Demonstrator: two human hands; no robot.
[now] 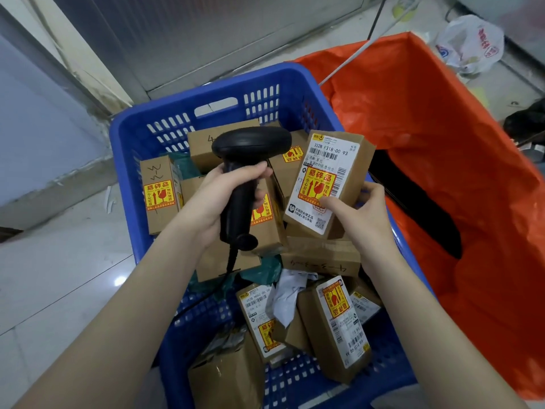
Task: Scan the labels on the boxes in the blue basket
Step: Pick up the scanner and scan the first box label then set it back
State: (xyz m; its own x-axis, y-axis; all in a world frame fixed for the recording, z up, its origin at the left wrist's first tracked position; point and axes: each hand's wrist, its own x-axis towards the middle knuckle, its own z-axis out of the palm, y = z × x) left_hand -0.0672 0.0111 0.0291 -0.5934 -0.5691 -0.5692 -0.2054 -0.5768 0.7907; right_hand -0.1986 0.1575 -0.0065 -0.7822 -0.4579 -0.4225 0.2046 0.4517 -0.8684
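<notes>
Boxes [265, 231] crowd the basket [132, 172] from 12 to 6 o'clock; bare mesh floor shows at 7. The orange bag [442, 143] gapes open at 3.

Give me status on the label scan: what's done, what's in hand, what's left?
Done: no way to tell from this view; the orange bag beside the blue basket shows no boxes in its visible part.
In hand: left hand grips the black scanner; right hand holds up one box, label facing up.
Left: many boxes remain in the basket, such as the near one.

Left hand [219, 199] grips scanner [246, 172]; right hand [361, 215] holds box [330, 181].
</notes>
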